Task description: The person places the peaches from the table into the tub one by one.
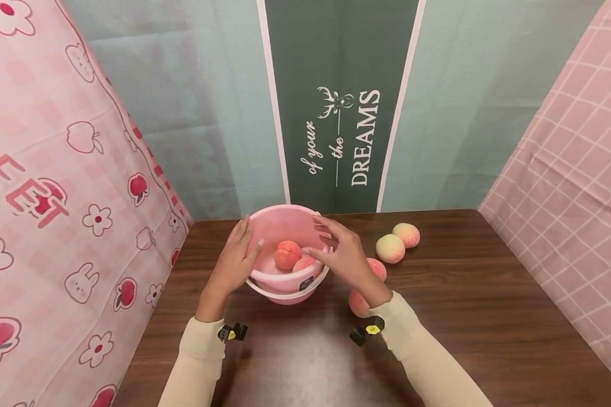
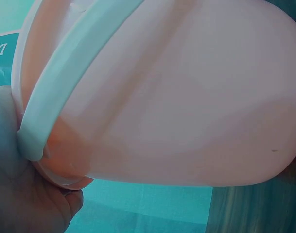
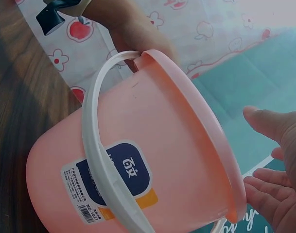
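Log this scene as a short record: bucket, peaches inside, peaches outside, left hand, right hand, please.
Bucket: pink bucket, white handle lowered across the front, dark blue label
Peaches inside: two reddish peaches
Peaches outside: two paler peaches and two pinker peaches on the wooden table, to the bucket's right
Left hand: at the bucket's left rim; whether it grips is unclear
Right hand: at the right rim, fingers extended, thumb apart

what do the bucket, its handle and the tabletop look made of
Bucket: likely moulded plastic, smooth and satiny, by its even pink wall. Handle: probably plastic too, white, uniformly smooth. Tabletop: wood or imitation laminate, faint sheen, by its dark streaked grain.
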{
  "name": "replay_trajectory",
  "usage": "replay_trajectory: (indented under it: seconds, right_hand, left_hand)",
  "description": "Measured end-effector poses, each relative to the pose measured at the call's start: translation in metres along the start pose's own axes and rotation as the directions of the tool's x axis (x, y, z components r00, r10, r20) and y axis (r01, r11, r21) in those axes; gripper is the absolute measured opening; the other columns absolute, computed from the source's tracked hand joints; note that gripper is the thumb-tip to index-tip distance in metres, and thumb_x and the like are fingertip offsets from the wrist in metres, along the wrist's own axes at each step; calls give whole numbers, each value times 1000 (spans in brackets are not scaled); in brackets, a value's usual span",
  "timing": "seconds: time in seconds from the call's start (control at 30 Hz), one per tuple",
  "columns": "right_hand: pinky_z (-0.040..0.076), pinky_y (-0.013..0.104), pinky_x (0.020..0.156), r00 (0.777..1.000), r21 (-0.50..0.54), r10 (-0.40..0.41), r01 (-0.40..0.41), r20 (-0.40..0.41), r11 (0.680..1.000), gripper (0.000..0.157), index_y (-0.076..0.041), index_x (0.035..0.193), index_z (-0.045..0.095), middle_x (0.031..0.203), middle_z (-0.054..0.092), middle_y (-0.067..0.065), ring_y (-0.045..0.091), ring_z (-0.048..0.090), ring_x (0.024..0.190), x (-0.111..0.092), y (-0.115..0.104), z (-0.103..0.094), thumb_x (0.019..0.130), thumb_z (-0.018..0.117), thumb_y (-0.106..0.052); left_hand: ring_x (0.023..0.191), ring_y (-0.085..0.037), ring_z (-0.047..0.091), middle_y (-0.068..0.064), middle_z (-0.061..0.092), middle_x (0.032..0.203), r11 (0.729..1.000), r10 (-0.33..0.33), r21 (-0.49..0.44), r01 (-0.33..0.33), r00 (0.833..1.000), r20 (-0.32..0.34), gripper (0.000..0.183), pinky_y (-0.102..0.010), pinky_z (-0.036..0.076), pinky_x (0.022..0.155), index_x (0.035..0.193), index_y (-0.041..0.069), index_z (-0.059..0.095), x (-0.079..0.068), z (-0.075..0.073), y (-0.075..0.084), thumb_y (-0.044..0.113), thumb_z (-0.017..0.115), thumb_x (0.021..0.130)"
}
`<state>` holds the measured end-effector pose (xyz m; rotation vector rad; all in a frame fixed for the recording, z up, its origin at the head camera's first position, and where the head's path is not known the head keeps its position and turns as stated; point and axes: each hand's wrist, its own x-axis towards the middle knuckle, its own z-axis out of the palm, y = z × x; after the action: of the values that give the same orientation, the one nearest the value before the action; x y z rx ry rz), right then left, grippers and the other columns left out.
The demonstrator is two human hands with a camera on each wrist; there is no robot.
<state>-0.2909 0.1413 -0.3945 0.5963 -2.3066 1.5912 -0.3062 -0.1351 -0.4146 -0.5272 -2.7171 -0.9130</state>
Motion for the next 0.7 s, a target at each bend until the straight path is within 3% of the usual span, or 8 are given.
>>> replay_trajectory:
  seconds: [0.37,0.5,0.7]
  right_hand:
    - [54,44,97,999,12,-15,16,-30,1000,69,-17,141,61,132,66,0,19,65,119,-7,7,-7,78,90,-25]
    - [54,42,95,999,7,-34,34,-32,999,68,-21,141,61,134,65,0,20,65,120,-9,8,-9,80,89,-22]
    - [54,45,95,997,37,-65,66,-43,997,67,-19,141,61,137,63,11,31,63,122,-11,12,-12,80,88,-12]
  left_hand:
    - [155,-33,13,-17,17,168,1000,14,6,-14,1000,-17,67,-54,19,122,156,-6,28,1,1,1,34,50,107]
    - [155,-33,13,-17,17,168,1000,12,5,-12,1000,-12,67,-54,19,122,156,-6,27,0,0,1,33,50,107]
    - [155,-33,13,-17,17,168,1000,17,6,-16,1000,-13,66,-54,18,122,156,-6,27,0,0,0,31,52,106]
